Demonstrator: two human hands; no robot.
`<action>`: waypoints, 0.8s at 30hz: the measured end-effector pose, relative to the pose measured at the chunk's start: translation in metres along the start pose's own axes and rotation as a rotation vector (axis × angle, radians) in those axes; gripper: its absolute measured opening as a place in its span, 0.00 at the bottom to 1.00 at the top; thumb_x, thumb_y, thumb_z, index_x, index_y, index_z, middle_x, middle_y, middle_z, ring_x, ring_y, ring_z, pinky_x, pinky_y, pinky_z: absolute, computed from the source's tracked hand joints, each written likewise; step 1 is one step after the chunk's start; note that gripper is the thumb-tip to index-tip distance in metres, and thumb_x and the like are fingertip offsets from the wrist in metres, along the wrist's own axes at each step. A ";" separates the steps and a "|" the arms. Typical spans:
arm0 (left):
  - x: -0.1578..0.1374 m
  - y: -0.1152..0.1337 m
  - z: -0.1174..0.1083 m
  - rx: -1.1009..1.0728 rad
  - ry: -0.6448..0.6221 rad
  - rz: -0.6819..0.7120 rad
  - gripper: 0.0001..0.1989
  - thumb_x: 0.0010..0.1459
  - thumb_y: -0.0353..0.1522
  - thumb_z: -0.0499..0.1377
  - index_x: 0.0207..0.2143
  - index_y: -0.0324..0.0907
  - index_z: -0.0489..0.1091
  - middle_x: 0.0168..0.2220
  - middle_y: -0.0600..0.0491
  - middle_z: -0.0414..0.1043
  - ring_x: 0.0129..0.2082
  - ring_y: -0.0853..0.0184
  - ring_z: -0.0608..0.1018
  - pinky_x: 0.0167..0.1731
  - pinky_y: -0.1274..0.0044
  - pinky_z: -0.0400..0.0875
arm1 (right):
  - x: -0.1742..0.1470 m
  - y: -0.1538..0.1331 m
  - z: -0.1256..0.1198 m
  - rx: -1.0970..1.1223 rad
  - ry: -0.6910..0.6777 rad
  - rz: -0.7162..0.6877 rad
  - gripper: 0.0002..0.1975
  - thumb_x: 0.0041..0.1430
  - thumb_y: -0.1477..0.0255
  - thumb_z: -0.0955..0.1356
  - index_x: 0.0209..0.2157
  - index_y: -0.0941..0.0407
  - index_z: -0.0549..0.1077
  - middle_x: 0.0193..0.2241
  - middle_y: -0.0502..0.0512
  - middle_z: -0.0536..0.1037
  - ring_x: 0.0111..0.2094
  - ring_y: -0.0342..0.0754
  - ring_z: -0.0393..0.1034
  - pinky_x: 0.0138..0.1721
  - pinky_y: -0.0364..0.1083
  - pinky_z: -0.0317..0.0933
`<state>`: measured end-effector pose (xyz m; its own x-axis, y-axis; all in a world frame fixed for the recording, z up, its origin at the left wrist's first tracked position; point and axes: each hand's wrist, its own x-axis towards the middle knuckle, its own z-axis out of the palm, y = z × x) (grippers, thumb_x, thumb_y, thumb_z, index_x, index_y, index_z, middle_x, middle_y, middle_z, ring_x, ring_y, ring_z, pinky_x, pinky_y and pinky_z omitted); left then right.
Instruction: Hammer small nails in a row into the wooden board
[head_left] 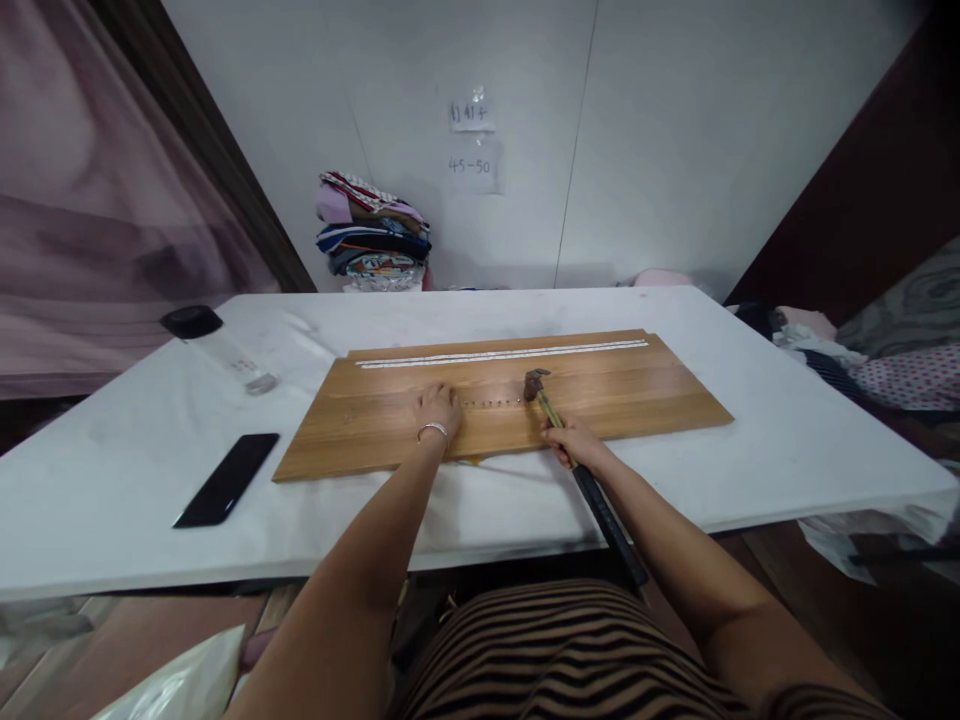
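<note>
A brown wooden board (615, 385) lies flat on the table, with a row of small nails (491, 403) standing in its middle. My left hand (438, 408), a bracelet at its wrist, rests open on the board just left of the nails. My right hand (574, 442) is closed around the handle of a claw hammer (549, 408), gripping it partway up. The rusty hammer head is over the board at the right end of the nail row. Two white strips (502, 355) run along the board's far edge.
A white-covered table (787, 430) carries the board. On the left are a black phone (227, 480) and a clear bottle with a black cap (193, 321). Folded clothes (375, 235) are stacked by the wall, below paper notes (474, 166). More cloth lies at the right.
</note>
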<state>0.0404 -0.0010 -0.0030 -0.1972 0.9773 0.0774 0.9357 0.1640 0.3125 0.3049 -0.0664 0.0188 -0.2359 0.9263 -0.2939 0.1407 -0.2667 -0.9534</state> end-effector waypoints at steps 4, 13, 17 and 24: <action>-0.001 0.001 -0.001 -0.009 0.011 0.010 0.21 0.65 0.33 0.47 0.55 0.44 0.73 0.64 0.46 0.68 0.65 0.58 0.66 0.65 0.63 0.57 | -0.002 -0.001 0.000 0.002 0.008 0.004 0.14 0.42 0.64 0.67 0.33 0.51 0.63 0.09 0.37 0.60 0.09 0.40 0.51 0.10 0.40 0.48; -0.001 0.001 0.000 -0.017 -0.004 0.004 0.21 0.66 0.32 0.48 0.55 0.43 0.72 0.64 0.45 0.68 0.65 0.58 0.66 0.65 0.63 0.56 | -0.003 -0.003 0.001 -0.003 0.008 0.033 0.15 0.43 0.65 0.68 0.33 0.52 0.62 0.09 0.36 0.60 0.09 0.39 0.52 0.10 0.39 0.47; 0.002 -0.002 0.005 -0.028 0.016 0.028 0.20 0.66 0.33 0.48 0.54 0.42 0.73 0.63 0.44 0.69 0.64 0.57 0.67 0.64 0.63 0.57 | -0.001 -0.001 0.000 0.004 0.013 0.018 0.14 0.44 0.64 0.68 0.33 0.52 0.63 0.09 0.36 0.60 0.09 0.39 0.52 0.10 0.39 0.47; 0.001 -0.001 0.007 -0.080 0.025 0.009 0.19 0.66 0.33 0.50 0.54 0.41 0.73 0.62 0.43 0.69 0.64 0.57 0.67 0.65 0.64 0.56 | 0.001 0.005 -0.003 -0.006 -0.008 0.018 0.16 0.42 0.63 0.69 0.33 0.52 0.63 0.09 0.36 0.59 0.08 0.39 0.51 0.10 0.40 0.46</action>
<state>0.0412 0.0003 -0.0102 -0.1966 0.9750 0.1040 0.9113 0.1426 0.3864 0.3081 -0.0663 0.0135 -0.2408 0.9193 -0.3113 0.1509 -0.2814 -0.9476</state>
